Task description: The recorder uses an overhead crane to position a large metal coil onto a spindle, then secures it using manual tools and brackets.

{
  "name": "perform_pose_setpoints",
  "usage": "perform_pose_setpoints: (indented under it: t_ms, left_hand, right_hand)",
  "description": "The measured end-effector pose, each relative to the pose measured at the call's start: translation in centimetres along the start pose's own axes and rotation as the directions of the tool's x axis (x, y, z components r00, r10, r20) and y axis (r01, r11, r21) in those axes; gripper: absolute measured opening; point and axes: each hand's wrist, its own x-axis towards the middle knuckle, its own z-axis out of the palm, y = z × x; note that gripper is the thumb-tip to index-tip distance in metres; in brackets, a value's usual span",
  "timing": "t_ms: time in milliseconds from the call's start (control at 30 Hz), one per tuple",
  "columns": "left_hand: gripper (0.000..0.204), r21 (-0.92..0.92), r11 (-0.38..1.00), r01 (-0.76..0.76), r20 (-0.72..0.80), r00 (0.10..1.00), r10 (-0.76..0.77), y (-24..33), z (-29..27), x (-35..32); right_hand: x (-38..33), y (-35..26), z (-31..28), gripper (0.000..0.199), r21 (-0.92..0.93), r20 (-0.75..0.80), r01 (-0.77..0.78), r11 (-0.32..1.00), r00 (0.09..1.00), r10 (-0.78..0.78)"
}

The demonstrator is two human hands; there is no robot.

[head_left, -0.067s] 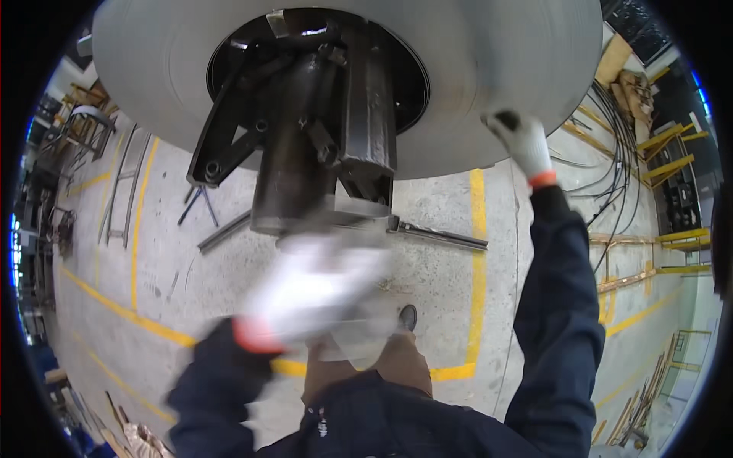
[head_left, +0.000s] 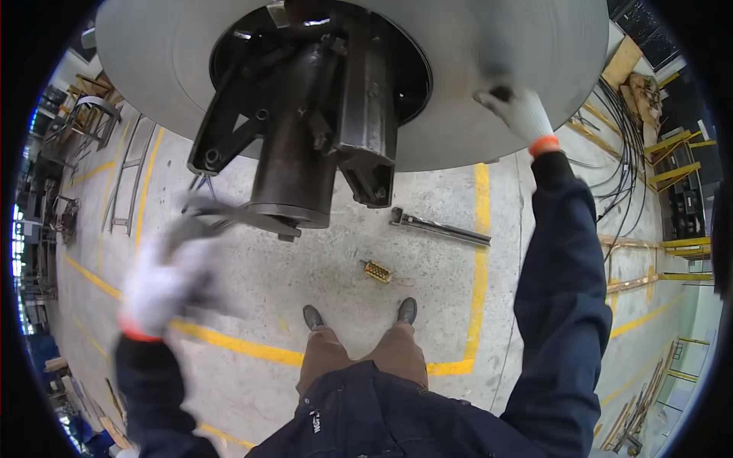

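a large grey disc (head_left: 160,84) fills the top of the view, its broad face toward the person, with a dark round opening in it. out of that opening, toward the person, juts a dark metal hub (head_left: 294,179), a thick cylinder with angular arms around it. the gloved right hand (head_left: 523,114) is at the disc's face, to the right of the opening, fingers curled; whether it touches the face or has anything between its fingers, i cannot tell. the gloved left hand (head_left: 164,282) is blurred, below and left of the hub. a grey bar (head_left: 256,217) runs from near its fingers across the cylinder's lower end; whether the fingers are closed on the bar, i cannot tell.

below the hub, on the concrete floor (head_left: 427,282), a small yellow block with dark spots (head_left: 377,270) lies in front of the person's shoes (head_left: 408,310). a metal beam (head_left: 443,227) lies to the right of it, reaching a yellow line (head_left: 481,198). farther out, a ladder-like frame (head_left: 130,179) is at left and black cables (head_left: 628,145) are at right.
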Motion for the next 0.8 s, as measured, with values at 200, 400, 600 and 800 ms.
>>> perform_pose_setpoints:
  t_ms: [200,400,600,800]
  left_hand:
    - [0.028,0.474,0.839,0.267,-0.328,0.938,-0.113,-36.5,-8.5,13.4]
    - [0.018,-0.302,0.936,-0.179,0.261,0.929,0.261,-19.9,30.8,17.7]
    - [0.045,0.243,0.963,-0.118,0.178,0.981,0.075,-3.0,2.4,-4.1]
    - [0.046,0.386,0.815,0.433,-0.594,0.792,-0.139,-26.2,-12.4,3.1]
  right_hand:
    - [10.3,-11.4,-1.2,0.055,0.084,0.166,-0.226,0.971,0.964,0.210]
    - [10.6,-9.0,-1.4,0.045,0.231,0.222,-0.301,0.925,0.942,0.252]
    - [10.4,-6.8,-0.8,0.050,0.255,0.144,-0.215,0.943,0.973,0.183]
    - [10.6,-8.1,-1.1,0.045,0.391,0.194,-0.305,0.868,0.950,0.246]
